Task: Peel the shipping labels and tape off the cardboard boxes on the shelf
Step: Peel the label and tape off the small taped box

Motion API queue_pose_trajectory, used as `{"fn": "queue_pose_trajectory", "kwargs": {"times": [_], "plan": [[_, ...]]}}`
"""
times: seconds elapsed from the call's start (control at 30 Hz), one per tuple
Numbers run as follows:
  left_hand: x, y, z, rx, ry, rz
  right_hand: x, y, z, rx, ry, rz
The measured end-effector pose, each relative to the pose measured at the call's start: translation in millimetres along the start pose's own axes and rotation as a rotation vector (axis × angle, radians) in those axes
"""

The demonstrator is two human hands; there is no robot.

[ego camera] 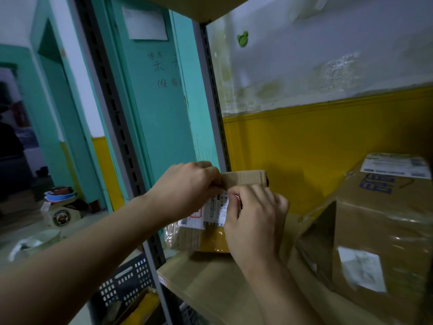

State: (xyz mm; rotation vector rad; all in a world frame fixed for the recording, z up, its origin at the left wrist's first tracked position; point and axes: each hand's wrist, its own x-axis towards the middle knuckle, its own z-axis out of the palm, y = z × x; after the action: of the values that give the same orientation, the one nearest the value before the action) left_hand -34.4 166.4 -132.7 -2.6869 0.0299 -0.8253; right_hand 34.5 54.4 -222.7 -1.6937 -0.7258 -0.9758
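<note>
Gripping the small box (243, 178) by its top edge, the left hand (187, 184) steadies it on the shelf (210, 277); the right hand (255, 219) pinches the shipping label (210, 212). Best peel low and slowly, keeping the paper whole

left hand (187, 186) bare, right hand (255, 221) bare, both forearms (93, 249) bare as far as the view shows

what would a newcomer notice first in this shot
Two hands meet mid-frame on a small box at the left end of the shelf. The left hand grips its top edge, and the right hand pinches the white label on its front. To the right lies a big box, tilted, glossy with clear tape, its own labels not yet peeled.
</note>
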Motion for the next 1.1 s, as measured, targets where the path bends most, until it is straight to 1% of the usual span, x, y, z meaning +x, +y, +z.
{"fn": "queue_pose_trajectory", "kwargs": {"times": [0.13, 0.2, 0.33, 0.47, 0.57, 0.8, 0.97, 1.1], "plan": [[-1, 3, 0, 0.055, -0.023, 0.042, 0, 1, 0, -0.005, -0.015, 0.007], [-1, 5, -1, 0.058, -0.03, 0.027, 0, 0, 0, -0.012, -0.02, 0.004], [1, 9, -2, 0.109, -0.102, -0.032, -1, 0, -1, -0.011, -0.014, -0.016], [2, 10, -6, 0.13, -0.166, -0.055, -1, 0, -2, -0.005, -0.023, -0.029], [2, 10, -6, 0.124, -0.179, -0.058, -1, 1, -1, 0.0, -0.006, -0.037], [1, 5, 3, 0.047, -0.167, -0.08, -1, 3, 1, -0.007, -0.009, -0.04], [5, -1, -4, -0.09, -0.222, -0.096, 0, 3, 1, 0.0, -0.006, -0.034], [5, -6, -10, -0.153, -0.243, -0.104, 1, 4, 1, 0.005, -0.001, -0.024]]}}
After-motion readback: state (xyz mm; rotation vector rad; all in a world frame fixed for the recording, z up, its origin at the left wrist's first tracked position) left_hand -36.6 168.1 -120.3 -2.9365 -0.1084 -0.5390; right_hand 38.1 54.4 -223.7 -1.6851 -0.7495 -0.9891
